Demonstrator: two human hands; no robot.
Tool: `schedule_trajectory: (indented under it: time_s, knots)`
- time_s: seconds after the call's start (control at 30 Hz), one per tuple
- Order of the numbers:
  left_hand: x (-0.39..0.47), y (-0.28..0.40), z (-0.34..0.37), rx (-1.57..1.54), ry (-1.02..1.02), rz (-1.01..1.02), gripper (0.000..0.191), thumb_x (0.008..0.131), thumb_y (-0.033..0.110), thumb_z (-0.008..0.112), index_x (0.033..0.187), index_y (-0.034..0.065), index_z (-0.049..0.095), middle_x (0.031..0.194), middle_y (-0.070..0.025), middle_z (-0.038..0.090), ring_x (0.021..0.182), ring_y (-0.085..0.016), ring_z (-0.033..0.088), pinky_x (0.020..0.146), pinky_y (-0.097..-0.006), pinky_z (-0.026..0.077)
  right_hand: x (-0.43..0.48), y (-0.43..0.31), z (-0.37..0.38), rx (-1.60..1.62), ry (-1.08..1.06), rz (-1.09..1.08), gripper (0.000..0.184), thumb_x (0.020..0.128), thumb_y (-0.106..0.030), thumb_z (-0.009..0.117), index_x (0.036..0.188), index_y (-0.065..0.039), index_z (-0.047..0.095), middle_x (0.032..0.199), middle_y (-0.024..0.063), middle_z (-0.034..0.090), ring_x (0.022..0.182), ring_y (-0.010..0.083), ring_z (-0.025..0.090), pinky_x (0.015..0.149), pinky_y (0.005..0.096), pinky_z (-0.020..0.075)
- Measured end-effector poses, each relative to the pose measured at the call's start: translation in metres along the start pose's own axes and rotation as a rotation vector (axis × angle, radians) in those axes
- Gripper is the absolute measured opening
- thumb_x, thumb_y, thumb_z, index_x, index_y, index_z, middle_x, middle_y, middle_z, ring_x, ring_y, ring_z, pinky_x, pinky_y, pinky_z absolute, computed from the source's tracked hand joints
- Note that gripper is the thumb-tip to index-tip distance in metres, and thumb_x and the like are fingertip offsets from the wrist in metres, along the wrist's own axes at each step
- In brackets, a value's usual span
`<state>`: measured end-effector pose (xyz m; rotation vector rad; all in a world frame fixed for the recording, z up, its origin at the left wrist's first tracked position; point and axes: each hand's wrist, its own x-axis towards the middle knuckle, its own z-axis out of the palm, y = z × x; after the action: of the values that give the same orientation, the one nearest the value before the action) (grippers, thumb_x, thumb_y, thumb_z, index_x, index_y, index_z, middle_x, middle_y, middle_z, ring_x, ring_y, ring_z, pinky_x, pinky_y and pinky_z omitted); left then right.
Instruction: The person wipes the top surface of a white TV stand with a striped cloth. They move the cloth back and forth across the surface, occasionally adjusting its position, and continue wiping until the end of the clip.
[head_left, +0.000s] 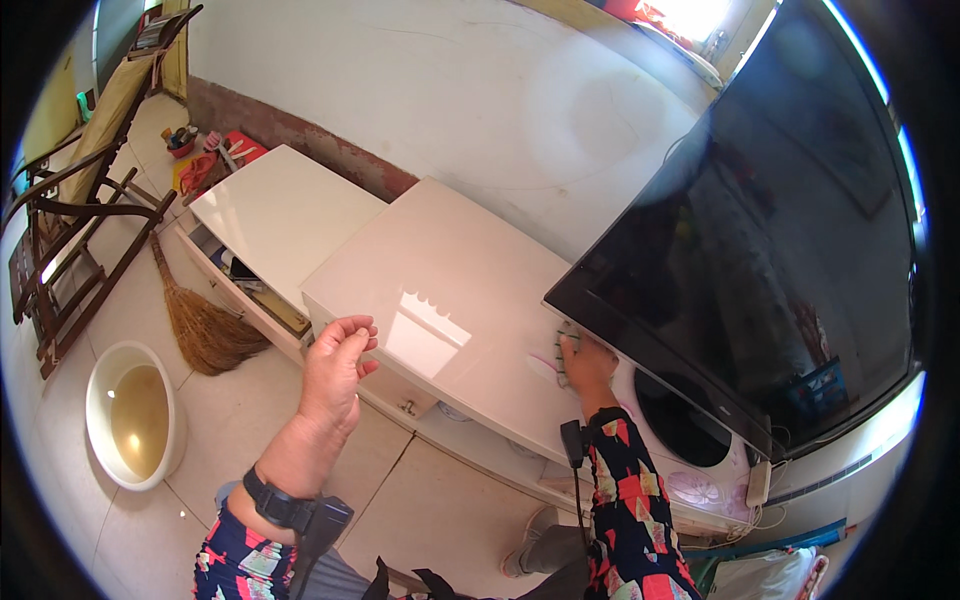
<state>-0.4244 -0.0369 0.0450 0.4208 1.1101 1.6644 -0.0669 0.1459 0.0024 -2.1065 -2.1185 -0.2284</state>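
Observation:
My right hand (589, 366) presses a green-and-white striped cloth (561, 352) onto the glossy white top of a TV cabinet (465, 262). Most of the cloth is hidden under my fingers. The hand lies by the lower edge of a large flat-screen television (750, 225), whose dark oval stand base (679, 424) rests on a flower-patterned part of the top. My left hand (337, 367) hangs in the air near the cabinet's front edge, fingers loosely curled and holding nothing.
An open drawer (247, 300) with things inside juts from the lower cabinet section. A straw broom (202, 322) lies beside it. On the tiled floor stand a white basin (172, 442) of cloudy water and a wooden reclining chair (97, 195). Cables (757, 517) hang at the right.

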Motion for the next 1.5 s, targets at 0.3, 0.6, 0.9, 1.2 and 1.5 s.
schedule_trajectory:
  time_s: [0.3,0.6,0.9,1.2,1.5]
  knots:
    - [0.000,-0.001,-0.001,-0.020,0.036,-0.018,0.017,0.094,0.014,0.054,0.109,0.0099,0.059,0.106,-0.0019,0.060,0.097,-0.013,0.054,0.079,-0.0300,0.045,-0.046,-0.134,-0.011,0.062,-0.009,-0.515,0.075,0.082,-0.051,0.060,0.147,-0.023,0.035,0.152,0.0224,0.024,0.132,0.0465,0.031,0.105,0.0562,0.0297]
    - [0.004,0.006,-0.006,-0.098,0.036,-0.005,0.017,0.094,0.014,0.054,0.109,0.0094,0.059,0.105,-0.0024,0.060,0.096,-0.014,0.054,0.081,-0.0328,0.045,-0.006,-0.279,0.002,0.274,0.011,-0.867,0.066,0.086,-0.042,0.060,0.146,-0.027,0.037,0.152,0.0171,0.028,0.136,0.0431,0.029,0.105,0.0556,0.0299]
    - [0.012,0.004,-0.004,-0.037,0.050,-0.074,0.018,0.093,0.014,0.055,0.110,0.0079,0.060,0.109,-0.0041,0.061,0.100,-0.015,0.055,0.083,-0.0340,0.045,0.114,-0.282,0.013,0.165,-0.116,-0.425,0.062,0.092,-0.044,0.050,0.148,-0.024,0.032,0.156,0.0121,0.022,0.140,0.0393,0.024,0.110,0.0553,0.0243]
    - [0.012,-0.001,0.002,-0.001,0.035,-0.099,0.019,0.093,0.014,0.055,0.110,0.0076,0.060,0.108,-0.0042,0.061,0.100,-0.015,0.055,0.082,-0.0334,0.045,0.129,-0.206,0.014,0.147,-0.001,0.078,0.058,0.093,-0.043,0.048,0.146,-0.021,0.037,0.155,0.0111,0.023,0.138,0.0391,0.026,0.107,0.0545,0.0276]
    - [0.002,-0.004,0.008,0.018,0.006,-0.083,0.018,0.093,0.015,0.056,0.109,0.0075,0.060,0.107,-0.0039,0.061,0.099,-0.014,0.055,0.081,-0.0315,0.045,0.105,-0.155,0.018,0.180,0.029,0.163,0.060,0.092,-0.039,0.051,0.145,-0.016,0.037,0.154,0.0162,0.021,0.138,0.0411,0.024,0.111,0.0541,0.0236]
